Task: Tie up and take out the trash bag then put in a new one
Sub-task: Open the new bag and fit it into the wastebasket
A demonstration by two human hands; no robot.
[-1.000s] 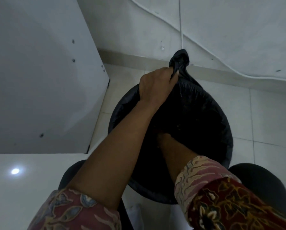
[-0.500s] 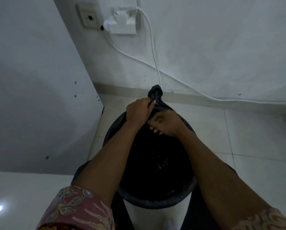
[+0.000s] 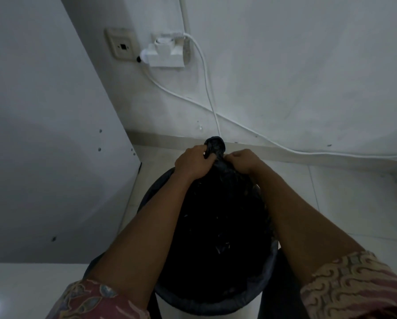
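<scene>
Both hands, left hand (image 3: 194, 163) and right hand (image 3: 243, 161), grip the gathered neck of a black trash bag (image 3: 220, 217) inside its bin (image 3: 216, 306).

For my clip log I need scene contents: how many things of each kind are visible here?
hands: 2, left hand and right hand, both gripping the bag's neck
trash bag: 1
bin: 1
white cables: 2, one hanging, one along the wall
plug adapter: 1
wall plate: 1
Total: 8
</scene>
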